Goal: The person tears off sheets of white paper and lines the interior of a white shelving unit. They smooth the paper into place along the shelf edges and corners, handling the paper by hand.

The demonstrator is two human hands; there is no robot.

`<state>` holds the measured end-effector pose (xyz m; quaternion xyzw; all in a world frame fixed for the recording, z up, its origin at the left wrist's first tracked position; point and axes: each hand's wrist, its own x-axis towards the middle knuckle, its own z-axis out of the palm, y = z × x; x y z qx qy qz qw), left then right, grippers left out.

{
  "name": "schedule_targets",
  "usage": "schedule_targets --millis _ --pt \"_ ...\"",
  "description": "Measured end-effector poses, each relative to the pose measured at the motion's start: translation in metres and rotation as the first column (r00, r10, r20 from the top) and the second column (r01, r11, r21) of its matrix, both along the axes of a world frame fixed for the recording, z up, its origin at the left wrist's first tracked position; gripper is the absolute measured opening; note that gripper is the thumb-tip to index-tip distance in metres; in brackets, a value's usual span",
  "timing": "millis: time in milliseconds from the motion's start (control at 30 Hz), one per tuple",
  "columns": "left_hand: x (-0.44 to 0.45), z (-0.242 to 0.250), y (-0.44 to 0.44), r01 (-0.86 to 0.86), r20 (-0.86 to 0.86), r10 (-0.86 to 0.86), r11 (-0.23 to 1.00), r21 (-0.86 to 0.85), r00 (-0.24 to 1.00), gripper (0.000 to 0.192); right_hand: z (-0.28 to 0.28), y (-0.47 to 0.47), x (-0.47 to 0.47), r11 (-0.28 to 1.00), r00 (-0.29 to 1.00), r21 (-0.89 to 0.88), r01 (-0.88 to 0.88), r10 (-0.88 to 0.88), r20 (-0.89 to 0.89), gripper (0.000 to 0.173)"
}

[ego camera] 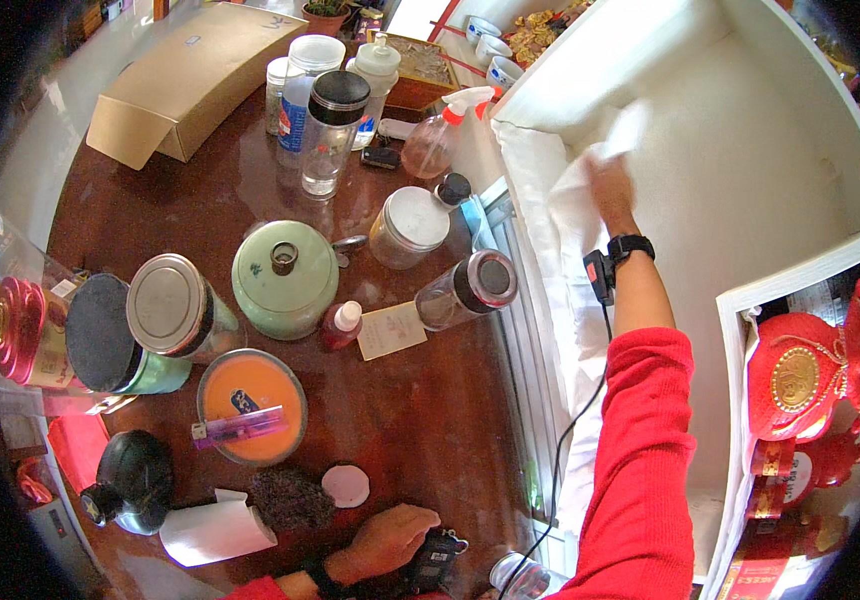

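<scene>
My right hand [610, 191], blurred by motion, is inside a white shelf compartment [745, 172]. It holds a crumpled white tissue or cloth [627, 129], whose exact kind the blur hides. White cloth or paper [542, 195] lies along the compartment's left edge. My left hand [394, 541] rests on the dark wooden table [430, 420] with its fingers together; its palm side is hidden. Beside it lies a black object with a metal ring [437, 555]. A pink round disc [346, 486] and a dark brown fibrous clump [292, 498] are just beyond that hand.
A black cable [587, 409] hangs from my right wrist. A lidded green pot [285, 279], glass jars [336, 135] and a spray bottle [433, 142] crowd the table. A lighter [242, 427] lies on an orange-topped tin [265, 390]. Red ornaments [794, 375] fill the neighbouring compartment.
</scene>
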<state>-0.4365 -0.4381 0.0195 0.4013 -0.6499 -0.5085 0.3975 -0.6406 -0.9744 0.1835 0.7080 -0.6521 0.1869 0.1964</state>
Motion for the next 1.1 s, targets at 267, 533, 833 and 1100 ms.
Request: schedule_targets --millis 267,533,833,1100 --pt "0.000 -0.005 0.002 0.021 -0.014 -0.022 0.999 -0.042 1.000 0.031 0.002 -0.013 -0.028 0.934 0.978 0.323 -0.149 0.090 0.190 0.049" --pt "0.003 -0.001 0.000 0.010 -0.008 -0.010 0.998 -0.064 1.000 0.031 0.010 0.021 -0.025 0.876 0.965 0.403 0.264 -0.243 -0.102 0.040" --pt "0.003 -0.007 0.001 0.017 -0.040 -0.021 0.995 -0.093 0.999 0.030 -0.002 0.009 -0.032 0.942 0.977 0.268 0.204 -0.214 0.009 0.034" --pt "0.008 0.004 -0.003 0.074 -0.057 -0.073 0.997 0.019 0.996 0.032 -0.019 -0.040 -0.016 0.996 0.995 0.046 -0.080 0.077 0.062 0.035"
